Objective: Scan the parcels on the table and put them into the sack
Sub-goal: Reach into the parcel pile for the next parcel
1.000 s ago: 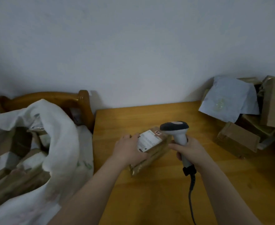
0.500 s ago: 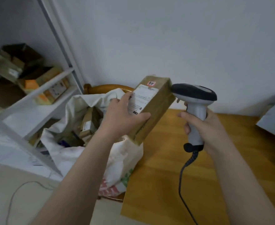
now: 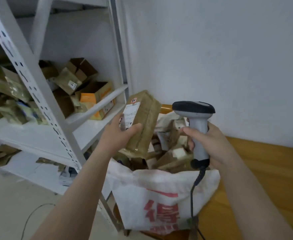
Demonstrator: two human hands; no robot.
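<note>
Far left: white metal shelving (image 3: 38, 94) crammed with scruffy brown cartons (image 3: 76, 78), an orange box (image 3: 88, 99) among them, plus a loose wire (image 3: 31, 217) on the grey floor (image 3: 7, 205) below. Front post of the shelving running down just beside the sack's left edge.

Next over, left hand (image 3: 118, 135) wrapped round the lower end of the parcel (image 3: 147, 122), thumb across the front, fingers behind. Parcel up in the air, tilted, right above the open mouth of the sack (image 3: 159, 196), not touching it. Sack white with red print on the front, stuffed with other brown parcels (image 3: 173, 160), a bit of wooden chair back (image 3: 166, 108) poking out behind.

Then the scanner (image 3: 198, 123), grey handle and dark head, gripped tight in the right hand (image 3: 211, 144), cable (image 3: 193, 191) dangling down across the sack's front. Far right, orange wooden tabletop (image 3: 272, 170) against a plain white wall (image 3: 228, 49).

As for the parcel itself: long brown cardboard box, wrapped in shiny tape, white shipping label (image 3: 131, 115) on the face turned this way, small red-and-white sticker (image 3: 133, 100) above it. Print too blurry to read.
</note>
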